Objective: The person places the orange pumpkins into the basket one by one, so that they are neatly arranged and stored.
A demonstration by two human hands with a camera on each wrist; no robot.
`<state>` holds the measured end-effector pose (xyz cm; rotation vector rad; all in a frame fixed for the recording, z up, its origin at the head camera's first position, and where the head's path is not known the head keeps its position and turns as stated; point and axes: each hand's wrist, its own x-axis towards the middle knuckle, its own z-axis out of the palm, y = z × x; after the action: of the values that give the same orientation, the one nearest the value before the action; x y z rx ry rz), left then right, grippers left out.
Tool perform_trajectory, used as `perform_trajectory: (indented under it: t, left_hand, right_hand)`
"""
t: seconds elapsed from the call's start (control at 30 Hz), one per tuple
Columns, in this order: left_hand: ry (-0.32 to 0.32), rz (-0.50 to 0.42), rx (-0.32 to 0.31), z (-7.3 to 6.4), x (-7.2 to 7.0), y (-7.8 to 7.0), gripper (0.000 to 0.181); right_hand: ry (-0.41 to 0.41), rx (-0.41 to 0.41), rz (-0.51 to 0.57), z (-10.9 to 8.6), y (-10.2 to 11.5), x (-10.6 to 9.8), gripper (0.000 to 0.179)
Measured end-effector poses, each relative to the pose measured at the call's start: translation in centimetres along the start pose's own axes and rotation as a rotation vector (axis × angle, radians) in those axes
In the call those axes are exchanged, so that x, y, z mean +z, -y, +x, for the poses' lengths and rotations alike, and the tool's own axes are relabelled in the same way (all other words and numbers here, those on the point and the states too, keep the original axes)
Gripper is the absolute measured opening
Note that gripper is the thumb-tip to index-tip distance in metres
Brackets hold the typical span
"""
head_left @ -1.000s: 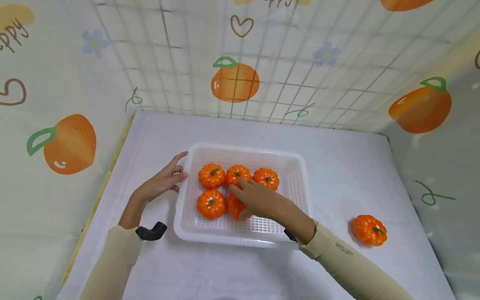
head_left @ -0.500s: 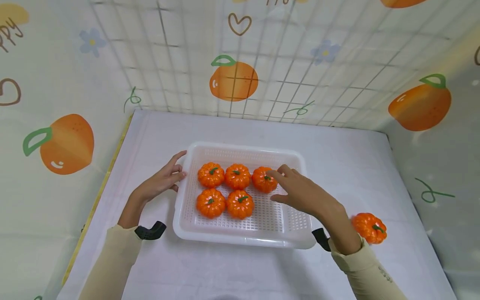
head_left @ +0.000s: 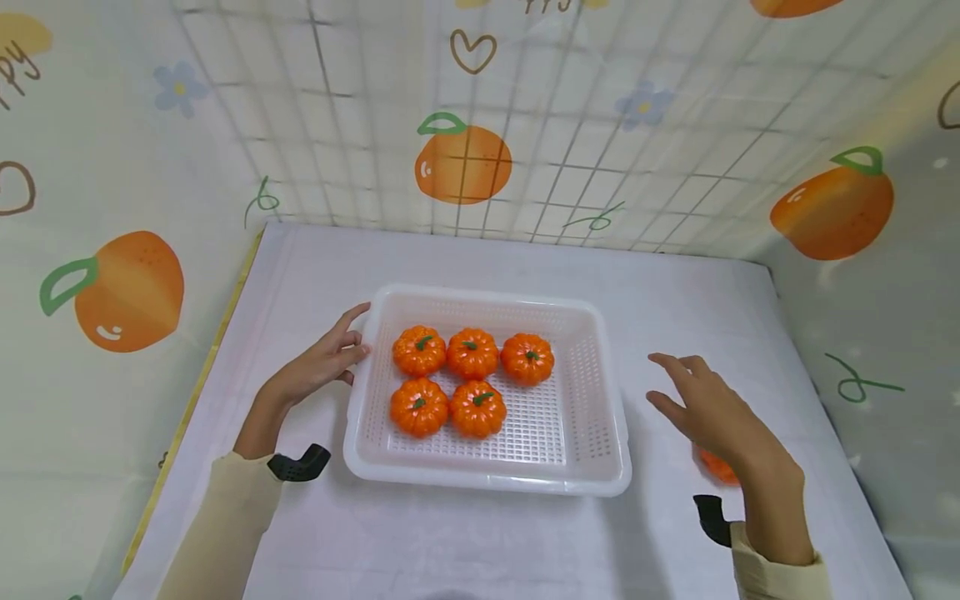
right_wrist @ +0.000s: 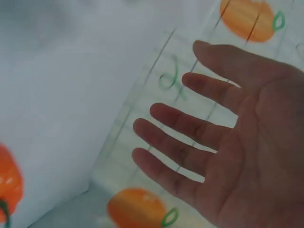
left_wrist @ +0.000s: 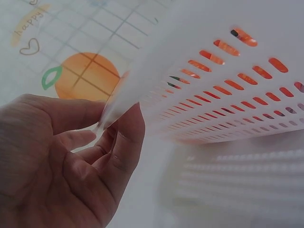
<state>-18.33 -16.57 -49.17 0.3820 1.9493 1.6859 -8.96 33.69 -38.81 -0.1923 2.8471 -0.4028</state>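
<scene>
A white plastic basket (head_left: pixel 558 479) with perforated walls holds several small orange toy pumpkins (head_left: pixel 472 354) with green stems, grouped toward its left. At the basket's left rim, my left hand (head_left: pixel 318 362) holds on with bent fingers; the left wrist view has the thumb and fingers (left_wrist: pixel 128 137) against that edge. To the right of the basket, my right hand (head_left: pixel 716 412) hovers over the table with spread fingers and nothing in its grasp. Another pumpkin (head_left: pixel 717 468) lies on the table, mostly covered by that hand; part of this pumpkin (right_wrist: pixel 8 183) also appears in the right wrist view.
A white cloth covers the table (head_left: pixel 487 542). Behind it and along both sides hang pale curtains printed with oranges (head_left: pixel 463 165), hearts and flowers. A yellow strip (head_left: pixel 187 408) runs down the left table edge. Black wrist mounts (head_left: pixel 712 518) sit on both arms.
My right hand has left the near-middle pumpkin in the basket and moved right, out past the rim, to the loose pumpkin. My left hand has stayed at the left rim.
</scene>
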Motion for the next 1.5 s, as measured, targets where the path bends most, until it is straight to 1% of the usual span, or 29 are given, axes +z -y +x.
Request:
perform_trajectory:
  t: [0.17, 0.27, 0.43, 0.67, 0.83, 0.97, 1.2, 1.3, 1.5]
  left_hand:
    - [-0.002, 0.002, 0.006, -0.1, 0.0, 0.1, 0.066]
    - [-0.003, 0.001, 0.007, -0.1, -0.1, 0.2, 0.066]
    - [-0.002, -0.006, 0.002, -0.1, -0.1, 0.3, 0.066]
    - [-0.001, -0.005, 0.007, -0.1, -0.1, 0.5, 0.067]
    - [-0.006, -0.010, 0.006, -0.1, -0.1, 0.6, 0.068]
    - [-0.005, -0.014, 0.006, -0.1, -0.1, 0.6, 0.068]
    - [-0.001, -0.009, 0.002, 0.0, -0.1, 0.5, 0.068]
    - [0.002, -0.009, 0.005, 0.0, 0.0, 0.5, 0.068]
    - [0.000, -0.009, 0.009, 0.0, -0.1, 0.5, 0.068]
  right_hand:
    - [0.038, 0.141, -0.025, -1.1, -2.3, 0.4, 0.070]
    - [0.046, 0.201, -0.033, -1.7, -3.5, 0.6, 0.073]
    - [0.053, 0.247, -0.019, -2.5, -5.5, 0.8, 0.076]
    - [0.078, 0.320, 0.014, -3.2, -7.5, 1.1, 0.076]
    - [0.138, 0.382, 0.100, -3.5, -9.4, 1.9, 0.085]
    - [0.169, 0.417, 0.154, -3.7, -10.4, 2.7, 0.087]
    - [0.163, 0.470, 0.162, -3.6, -11.4, 3.9, 0.081]
    - [0.151, 0.494, 0.164, -3.6, -11.8, 4.6, 0.081]
    - [0.114, 0.504, 0.185, -3.7, -12.4, 5.6, 0.085]
